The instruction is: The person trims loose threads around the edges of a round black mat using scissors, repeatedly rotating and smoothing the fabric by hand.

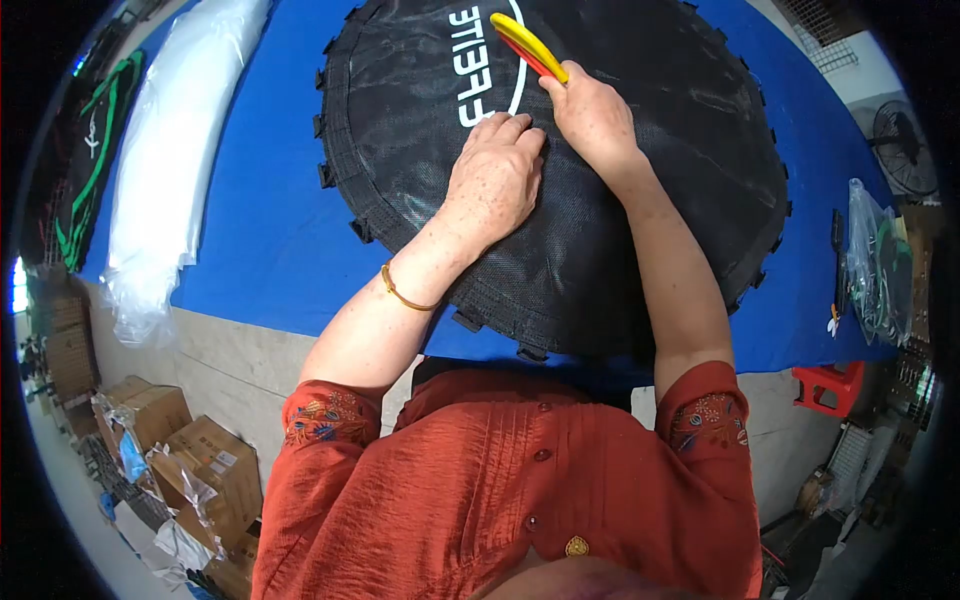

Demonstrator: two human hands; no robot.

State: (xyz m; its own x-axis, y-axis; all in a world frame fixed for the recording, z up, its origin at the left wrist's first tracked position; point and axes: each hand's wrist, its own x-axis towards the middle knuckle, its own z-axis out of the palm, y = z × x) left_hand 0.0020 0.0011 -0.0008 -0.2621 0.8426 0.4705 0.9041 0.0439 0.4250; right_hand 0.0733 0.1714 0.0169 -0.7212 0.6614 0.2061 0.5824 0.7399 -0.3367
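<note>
Head view: a round black mat (580,222) with tabs along its rim and white lettering (468,65) lies flat on a blue-covered table (265,200), its near edge close to the person's body. The left hand (495,170) rests palm down on the mat, fingers loosely bent and together, at the end of the lettering; anything under the palm cannot be seen. The right hand (597,115) is closed around one end of a yellow-and-red tool (530,42), whose other end points up and left over the mat. At the table's right side, a clear plastic bag (862,235) has something dark and green-edged in it, partly blurred by the creases. At the left lies a long pile of whitish clear plastic (175,150); whether it encloses anything cannot be told. Beyond it is a black piece with green edging (98,150). On the floor at lower left, cardboard boxes (222,465) stand close together with loose plastic about them, their contents hidden. A red stool (830,385) stands at the right.
</note>
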